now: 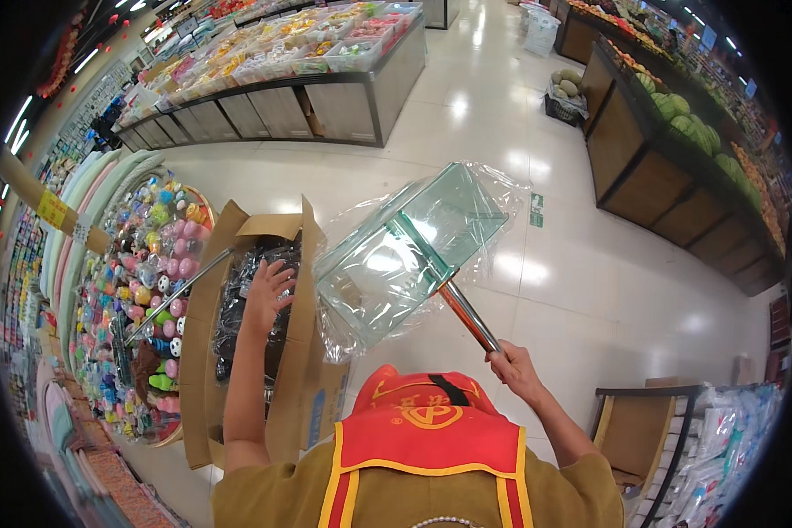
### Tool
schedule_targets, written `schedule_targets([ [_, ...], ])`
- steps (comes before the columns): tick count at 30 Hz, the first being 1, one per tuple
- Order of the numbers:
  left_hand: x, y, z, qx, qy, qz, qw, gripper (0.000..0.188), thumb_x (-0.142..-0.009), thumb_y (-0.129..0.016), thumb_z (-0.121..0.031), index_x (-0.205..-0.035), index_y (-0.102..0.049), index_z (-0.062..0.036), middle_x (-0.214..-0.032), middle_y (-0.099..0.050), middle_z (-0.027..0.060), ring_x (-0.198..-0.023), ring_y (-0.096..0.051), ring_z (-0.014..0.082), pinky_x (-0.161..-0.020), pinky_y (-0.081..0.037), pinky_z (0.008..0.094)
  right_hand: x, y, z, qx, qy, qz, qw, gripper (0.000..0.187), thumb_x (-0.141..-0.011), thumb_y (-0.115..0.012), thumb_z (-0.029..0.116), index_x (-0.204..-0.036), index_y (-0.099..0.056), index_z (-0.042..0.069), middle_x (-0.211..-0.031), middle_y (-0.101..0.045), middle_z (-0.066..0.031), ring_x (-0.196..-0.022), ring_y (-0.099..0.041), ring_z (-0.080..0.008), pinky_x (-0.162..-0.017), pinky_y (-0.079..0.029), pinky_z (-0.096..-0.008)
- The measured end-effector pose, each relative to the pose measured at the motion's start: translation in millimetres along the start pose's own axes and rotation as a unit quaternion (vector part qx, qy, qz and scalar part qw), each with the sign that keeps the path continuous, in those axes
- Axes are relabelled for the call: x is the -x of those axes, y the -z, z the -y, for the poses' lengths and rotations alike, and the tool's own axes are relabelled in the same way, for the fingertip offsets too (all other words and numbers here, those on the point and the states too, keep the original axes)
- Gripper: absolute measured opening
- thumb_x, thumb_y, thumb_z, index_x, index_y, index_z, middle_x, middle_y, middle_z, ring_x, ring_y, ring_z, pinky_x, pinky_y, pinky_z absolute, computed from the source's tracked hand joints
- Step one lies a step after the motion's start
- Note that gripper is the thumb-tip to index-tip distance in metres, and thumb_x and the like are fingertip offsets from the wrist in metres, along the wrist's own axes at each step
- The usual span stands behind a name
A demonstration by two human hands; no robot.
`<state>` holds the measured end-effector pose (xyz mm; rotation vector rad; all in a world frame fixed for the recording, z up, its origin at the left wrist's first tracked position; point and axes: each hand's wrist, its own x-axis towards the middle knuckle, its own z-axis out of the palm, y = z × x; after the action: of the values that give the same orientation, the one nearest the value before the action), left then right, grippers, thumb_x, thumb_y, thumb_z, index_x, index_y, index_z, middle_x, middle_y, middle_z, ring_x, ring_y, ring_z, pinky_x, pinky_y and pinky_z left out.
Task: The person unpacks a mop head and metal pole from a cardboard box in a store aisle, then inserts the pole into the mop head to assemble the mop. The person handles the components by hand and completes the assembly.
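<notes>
Floor (607, 304) of pale, glossy tile spreads through the shop, catching white glints of light. At the far left a long counter (348, 110) bears open bins of colourful packets, and on the right stands a dark-sided produce stand (651, 172) with watermelons on top. A crowded toy display (163, 290) fills the left side. Just beside it stands a tall cardboard box (304, 352), flaps raised, with dark plastic-wrapped goods (277, 334) inside. Right of the box, ahead of the person's red apron (436, 431) with yellow trim, a clear green pan (374, 268) is held up at a tilt in loose, shiny film. A slim metal rod (185, 286) slants from the toys to the box's rim. From the pan a shiny metal handle (466, 315) runs down to the right hand (517, 370), whose fingers are closed around its end. The left hand (270, 292) is spread wide above the box's opening, holding nothing; whether it touches the goods I cannot tell.
</notes>
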<state>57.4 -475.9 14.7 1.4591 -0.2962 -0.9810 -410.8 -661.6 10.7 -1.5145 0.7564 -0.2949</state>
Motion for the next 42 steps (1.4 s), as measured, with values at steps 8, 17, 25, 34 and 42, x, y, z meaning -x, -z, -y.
schedule_targets([
  [8, 47, -102, -1, -0.082, -0.088, 0.074, 0.99, 0.058, -0.088, -0.06, -0.037, -0.134, -0.042, -0.0068, -0.122, -0.053, 0.0065, -0.11, -0.051, 0.0164, -0.093, -0.041, 0.0357, -7, -11, 11, 0.172, 0.061, -0.045, 0.982, 0.03, -0.091, -0.059, 0.032, -0.092, -0.051, 0.003, -0.057, -0.043, -0.0087, -0.05, -0.042, -0.0188, -0.051, -0.036, -0.031],
  [17, 25, -118, 26, 0.129, -0.099, 0.118, 0.98, 0.05, -0.086, -0.067, -0.016, -0.131, -0.045, -0.0122, -0.121, -0.054, 0.0038, -0.111, -0.053, 0.0178, -0.085, -0.051, 0.0401, 0, 4, 18, -0.284, -0.199, 0.328, 0.879, 0.036, -0.097, -0.046, 0.039, -0.09, -0.05, 0.005, -0.058, -0.038, 0.004, -0.048, -0.036, -0.0063, -0.044, -0.031, -0.0204],
  [25, 28, -144, 46, 0.044, -0.108, 0.102, 0.988, 0.046, -0.087, -0.065, -0.012, -0.129, -0.046, -0.0114, -0.115, -0.057, 0.0047, -0.099, -0.057, 0.0139, -0.084, -0.05, 0.0315, -7, -20, 32, 0.347, 0.121, -0.177, 0.913, 0.026, -0.091, -0.059, 0.028, -0.094, -0.054, 0.003, -0.071, -0.06, -0.0181, -0.061, -0.057, -0.0384, -0.053, -0.045, -0.0403],
  [34, 27, -143, 54, 0.062, -0.094, 0.123, 0.986, 0.045, -0.086, -0.064, -0.007, -0.128, -0.047, -0.0102, -0.106, -0.06, 0.0026, -0.095, -0.058, 0.0103, -0.08, -0.05, 0.0274, -7, 0, 30, -0.062, -0.083, 0.136, 0.985, 0.036, -0.099, -0.045, 0.036, -0.078, -0.044, 0.007, -0.059, -0.039, 0.0037, -0.05, -0.035, -0.0056, -0.044, -0.031, -0.0232],
  [42, 27, -151, 44, 0.079, -0.105, 0.142, 0.981, 0.044, -0.086, -0.06, -0.002, -0.128, -0.046, -0.0097, -0.112, -0.06, 0.0078, -0.099, -0.059, 0.0154, -0.081, -0.052, 0.0318, -13, -8, 18, 0.014, -0.05, 0.089, 0.995, 0.037, -0.097, -0.049, 0.036, -0.079, -0.047, 0.004, -0.061, -0.044, 0.0001, -0.053, -0.041, -0.0098, -0.049, -0.036, -0.0256],
])
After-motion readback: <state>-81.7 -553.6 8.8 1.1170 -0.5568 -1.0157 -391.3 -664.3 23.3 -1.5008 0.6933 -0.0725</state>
